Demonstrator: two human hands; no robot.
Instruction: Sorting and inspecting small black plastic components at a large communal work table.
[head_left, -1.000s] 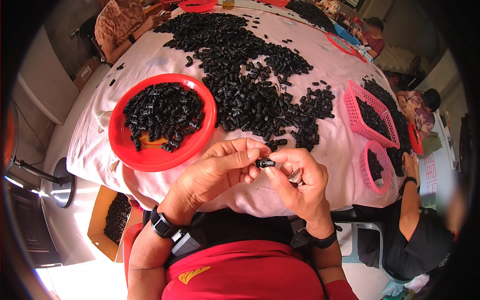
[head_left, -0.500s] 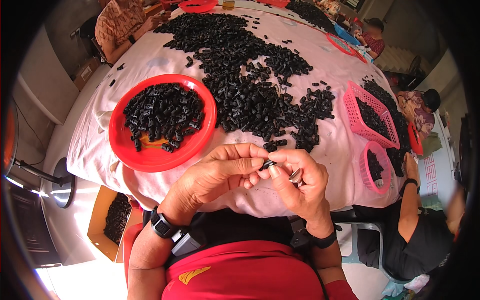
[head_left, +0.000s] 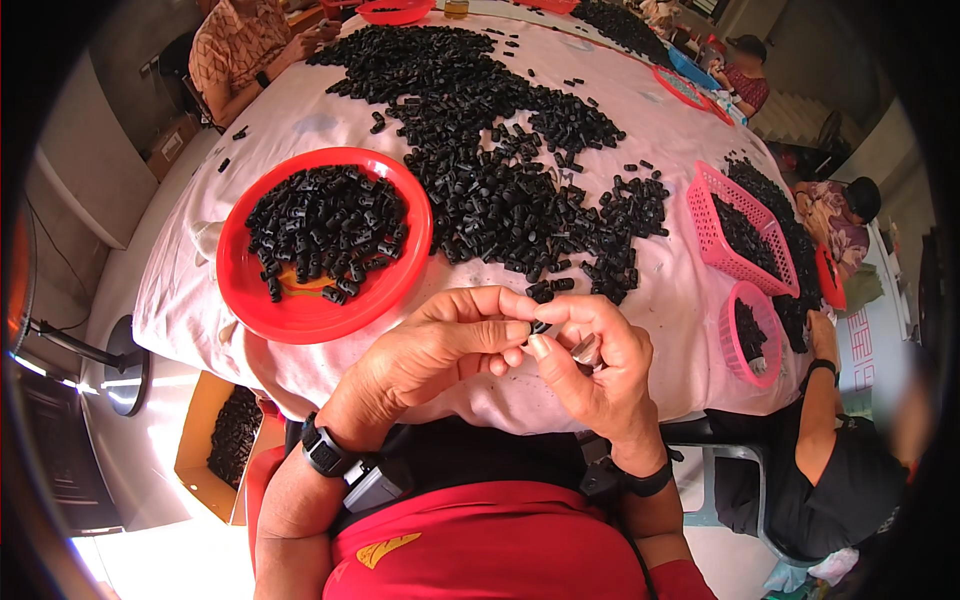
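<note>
Here, seen from a head camera looking down, a person sits at a round worktop covered in pale pink cloth. The landmark is a round red tray heaped with small black plastic pieces; it sits on the near left of the worktop.

Just to the right of the red tray and a little nearer the body, the two hands meet at the worktop's edge. The left hand has its fingers curled closed, thumb and forefinger pinching a small black plastic piece. The right hand meets it from the other side, fingertips closed on the same piece, and also keeps a small pale, shiny part tucked against its fingers; what that part is cannot be told.

The step in hand appears to be fitting or checking one piece between the fingertips. The next move would probably call for a fine, steady pinch and exact alignment of the two small parts.

The piece is mostly hidden by fingertips. Its long axis seems to run roughly left to right between the hands, but which end points where cannot be told.

Beyond the red tray, to its right, a large loose pile of black pieces spreads across the cloth. Further right stand two pink baskets.
</note>
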